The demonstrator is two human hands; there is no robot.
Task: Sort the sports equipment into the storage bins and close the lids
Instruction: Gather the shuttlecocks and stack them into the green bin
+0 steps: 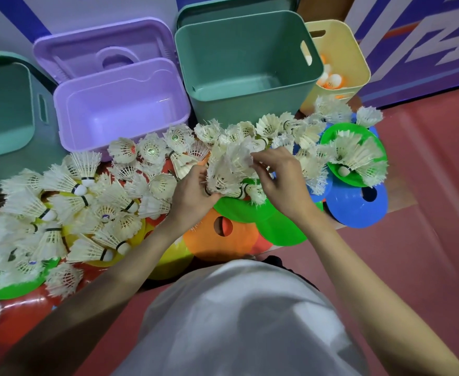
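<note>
We look down on a red floor [426,164] with storage bins ranged along the wall. From left to right we identify a green bin [3,109] at the frame edge, a purple bin [119,104] with its purple lid [100,50] propped behind it, a larger green bin [244,63], and a yellow bin [339,58] holding orange and white balls [331,81]. All four bins stand open; the purple bin and the larger green bin show bare interiors.

In front of the bins, loose shuttlecocks [68,202] lie scattered in a band across flat disc cones. We note an orange cone [223,237], a green cone [277,229] partly overlapping it, a blue cone [358,210] to the right, and a second green cone [353,156] carrying several shuttlecocks.

The left hand [193,194] holds a stack of shuttlecocks [228,169], its fingers curled round the cork end at the base. The right hand [280,175] pinches the feathered top of the same stack between thumb and fingers. The stack sits above the pile, just in front of the larger green bin and outside every bin.

A white shirt [236,316] fills the lower centre of the view.
</note>
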